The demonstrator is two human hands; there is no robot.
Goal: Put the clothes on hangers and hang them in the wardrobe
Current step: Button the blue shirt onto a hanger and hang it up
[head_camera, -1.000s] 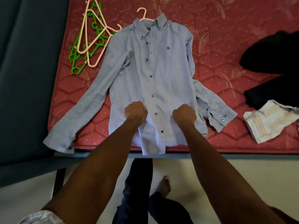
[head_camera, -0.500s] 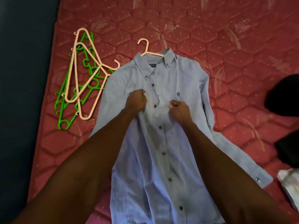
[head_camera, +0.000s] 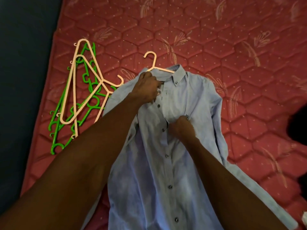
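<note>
Pale blue buttoned shirt [head_camera: 174, 163] flat on red mattress [head_camera: 216, 39], left hand [head_camera: 147, 87] gripping collar, right hand [head_camera: 183, 128] pinching placket

- The shirt [head_camera: 174, 163] is light blue woven cloth — matt, softly creased, with small dark glossy buttons down the front.
- The mattress [head_camera: 216, 39] has red quilted fabric, stitched in hexagons with a faint sheen and pale printed leaf motifs.
- The pink hanger [head_camera: 153, 65] in the collar looks like smooth plastic.
- The loose pink hangers [head_camera: 78, 90] and green hangers [head_camera: 89, 103] are plastic too — the green ones brighter and glossier.
</note>
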